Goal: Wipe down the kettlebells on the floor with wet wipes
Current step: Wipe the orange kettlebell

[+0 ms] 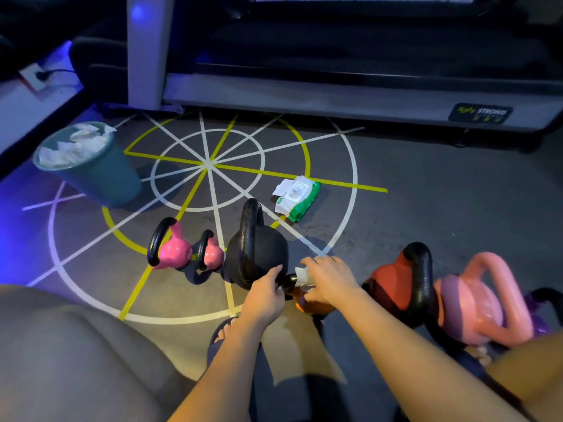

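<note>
Orange kettlebell (306,307), on the floor (426,208) at five o'clock of the black kettlebell (259,254), is mostly hidden beneath the hands. Its dark handle is gripped by the left hand (268,295); a white wipe (302,275) is held against it in the curled right hand (329,280).

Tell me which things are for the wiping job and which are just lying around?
For the job: white wet wipe in right hand; small orange kettlebell held by left hand; big black kettlebell; green wipes pack; teal plastic bin of used wipes.
Just there: grey gym machine; white wall socket.
</note>
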Tool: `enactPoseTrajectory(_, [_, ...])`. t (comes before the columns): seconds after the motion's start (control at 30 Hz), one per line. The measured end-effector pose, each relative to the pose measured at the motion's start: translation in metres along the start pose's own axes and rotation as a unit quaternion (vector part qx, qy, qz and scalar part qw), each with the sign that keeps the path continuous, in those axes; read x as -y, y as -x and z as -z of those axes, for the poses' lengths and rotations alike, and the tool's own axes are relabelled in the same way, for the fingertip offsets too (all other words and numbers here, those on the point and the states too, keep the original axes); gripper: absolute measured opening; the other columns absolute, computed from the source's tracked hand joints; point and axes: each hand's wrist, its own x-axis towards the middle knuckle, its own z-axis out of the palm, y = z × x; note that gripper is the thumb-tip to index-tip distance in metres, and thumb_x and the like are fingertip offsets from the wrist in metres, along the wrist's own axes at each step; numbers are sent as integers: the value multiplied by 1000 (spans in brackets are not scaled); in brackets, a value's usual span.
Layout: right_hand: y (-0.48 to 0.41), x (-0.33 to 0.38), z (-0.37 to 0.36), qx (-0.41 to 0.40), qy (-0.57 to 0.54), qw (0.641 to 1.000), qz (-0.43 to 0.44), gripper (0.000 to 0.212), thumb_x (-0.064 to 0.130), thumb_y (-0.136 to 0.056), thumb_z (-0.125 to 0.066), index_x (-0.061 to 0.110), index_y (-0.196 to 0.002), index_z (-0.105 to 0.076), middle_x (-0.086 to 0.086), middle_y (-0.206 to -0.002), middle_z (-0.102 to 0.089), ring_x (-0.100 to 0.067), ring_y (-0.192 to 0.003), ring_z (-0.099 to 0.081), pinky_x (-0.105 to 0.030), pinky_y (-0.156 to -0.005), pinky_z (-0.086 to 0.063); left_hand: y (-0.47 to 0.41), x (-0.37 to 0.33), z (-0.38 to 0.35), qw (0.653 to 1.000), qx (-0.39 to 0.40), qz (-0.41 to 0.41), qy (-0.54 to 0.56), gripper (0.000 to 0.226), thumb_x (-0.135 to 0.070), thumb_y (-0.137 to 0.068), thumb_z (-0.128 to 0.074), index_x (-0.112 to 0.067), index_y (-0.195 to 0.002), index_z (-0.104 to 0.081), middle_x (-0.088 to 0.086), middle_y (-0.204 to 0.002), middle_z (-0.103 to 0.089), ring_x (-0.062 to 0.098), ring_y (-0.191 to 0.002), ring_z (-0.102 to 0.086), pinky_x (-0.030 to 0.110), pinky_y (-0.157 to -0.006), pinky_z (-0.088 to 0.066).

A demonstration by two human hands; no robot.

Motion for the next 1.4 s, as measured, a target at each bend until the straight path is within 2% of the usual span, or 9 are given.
enactPoseTrajectory(0.2, [27,-45,6,61,-217,973,-42,129,49,-55,-93,27,-158,-19,1,-160,-29,-21,-144,-33,-33,-115,-30,4,-41,10,966,-202,-157,-36,37,-21,-91,-59,-23,-128,-61,-7,-115,-60,10,-110,-57,30,-89,-50])
enactPoseTrajectory(0.33, [43,-84,0,49,-221,964,-139,113,30,-68,-89,28,-158,-21,-5,-156,-37,-22,-136,-45,-28,-106,-40,-16,-72,-8,928,-58,-311,-199,54,-48,-91,-60,-28,-140,-50,-5,-127,-50,15,-122,-48,36,-93,-49])
enactPoseTrajectory(0.5, [70,-89,-15,35,-200,963,-176,87,26,-83,-73,26,-156,-25,-11,-147,-47,-28,-132,-49,-35,-107,-42,-49,-90,-54,896,154,-245,-336,77,-73,-79,-65,-35,-142,-42,3,-137,-53,28,-126,-53,47,-96,-50])
enactPoseTrajectory(0.63, [79,-76,-28,25,-233,958,-163,80,22,-89,-62,29,-156,-21,-12,-139,-52,-29,-123,-55,-33,-101,-45,-52,-61,-63,887,31,-248,-388,29,-35,-93,-58,-26,-120,-52,2,-113,-69,31,-105,-67,40,-81,-53])
enactPoseTrajectory(0.83, [71,-55,-26,6,-259,952,-162,76,31,-94,-59,25,-157,-17,-10,-144,-49,-28,-130,-51,-34,-105,-43,-47,-8,-45,978,-50,-129,-156,21,-29,-82,-68,-20,-78,-49,-6,-74,-59,15,-74,-61,39,-67,-52])
enactPoseTrajectory(1.07, [53,-45,-27,1,-216,956,-198,61,21,-98,-42,24,-155,-20,-17,-127,-60,-37,-112,-61,-45,-91,-51,-43,-65,-69,895,20,-193,-402,25,-21,-95,-52,-17,-119,-53,3,-109,-69,30,-101,-69,36,-76,-47])
enactPoseTrajectory(1.17, [52,-48,-28,1,-207,957,-205,53,20,-100,-39,26,-152,-28,-18,-121,-63,-37,-110,-62,-44,-90,-50,-47,-66,-61,883,40,-231,-408,26,-28,-94,-53,-18,-118,-54,4,-104,-71,30,-94,-69,37,-73,-49])
enactPoseTrajectory(1.3, [52,-50,-30,-11,-198,964,-177,55,28,-99,-49,27,-150,-30,-13,-117,-65,-34,-105,-64,-44,-86,-54,-56,-39,-37,934,29,-181,-306,32,-57,-84,-55,-26,-84,-59,-6,-64,-62,18,-71,-68,36,-73,-56])
enactPoseTrajectory(1.4, [45,-46,-30,-47,-197,970,-134,57,22,-96,-50,31,-150,-33,-4,-137,-56,-32,-114,-61,-43,-88,-54,-52,-34,-37,955,30,-158,-249,44,-67,-83,-52,-24,-74,-57,-2,-44,-57,9,-46,-61,34,-68,-56])
